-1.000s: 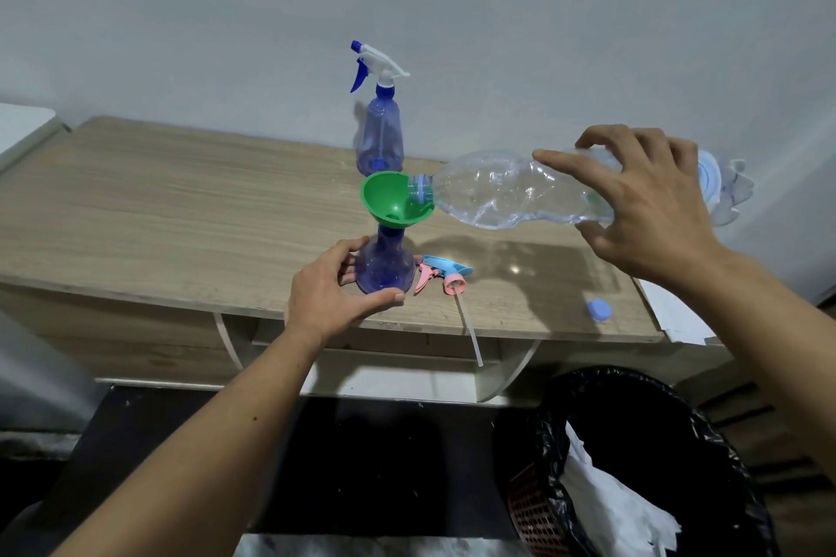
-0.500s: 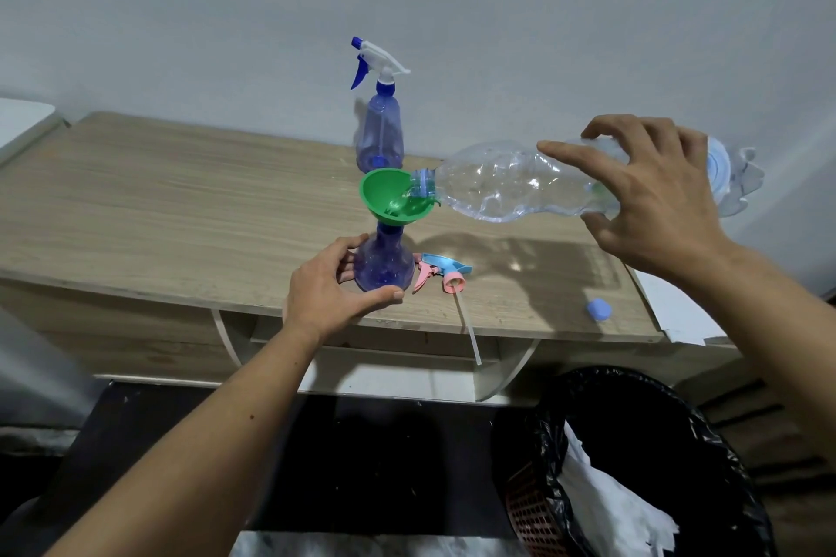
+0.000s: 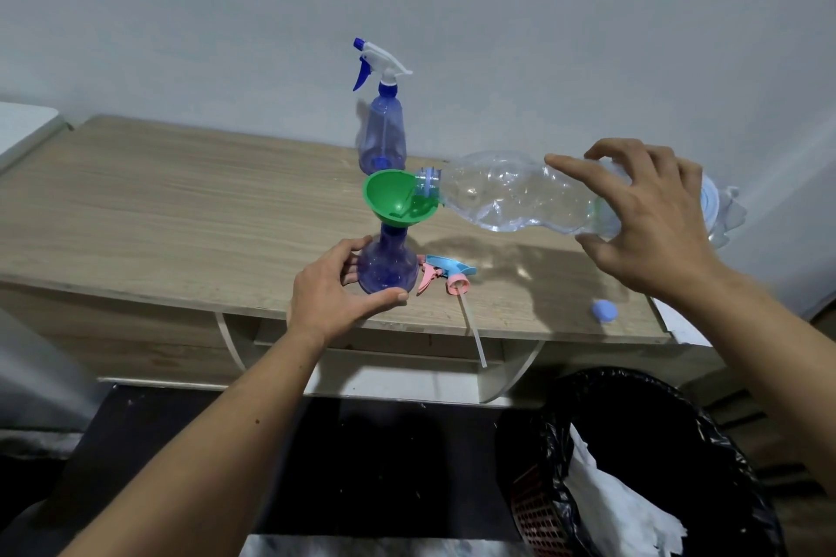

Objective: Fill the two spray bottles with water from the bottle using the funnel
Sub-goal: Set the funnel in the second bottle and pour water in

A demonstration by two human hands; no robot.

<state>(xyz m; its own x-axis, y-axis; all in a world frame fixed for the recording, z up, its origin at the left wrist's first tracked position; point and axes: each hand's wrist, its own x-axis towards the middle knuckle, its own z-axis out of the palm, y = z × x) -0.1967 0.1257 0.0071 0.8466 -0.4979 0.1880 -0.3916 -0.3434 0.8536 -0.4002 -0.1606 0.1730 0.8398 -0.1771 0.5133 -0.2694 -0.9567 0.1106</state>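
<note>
Two spray bottles stand on the table (image 3: 158,204), a pale wood-grain top set against a plain grey-white wall (image 3: 497,14). We see the far sprayer (image 3: 382,136) upright near the wall with its white and blue trigger head on. The near sprayer (image 3: 388,265) stands close to the front edge, uncapped, with the green funnel (image 3: 389,201) seated in its neck. Our left hand (image 3: 334,294) curls round its base, thumb in front. Our right hand (image 3: 651,217) grips the clear bottle (image 3: 511,194) near its bottom, fingers spread over it, holding it almost level with its mouth over the funnel's rim. A pink and blue trigger head (image 3: 445,274) lies on the table just right of the near sprayer, its tube hanging past the edge. A blue cap (image 3: 604,311) lies near the right front corner. Below the table, at lower right, stands a bin (image 3: 633,421) lined with a black bag, white paper inside.
</note>
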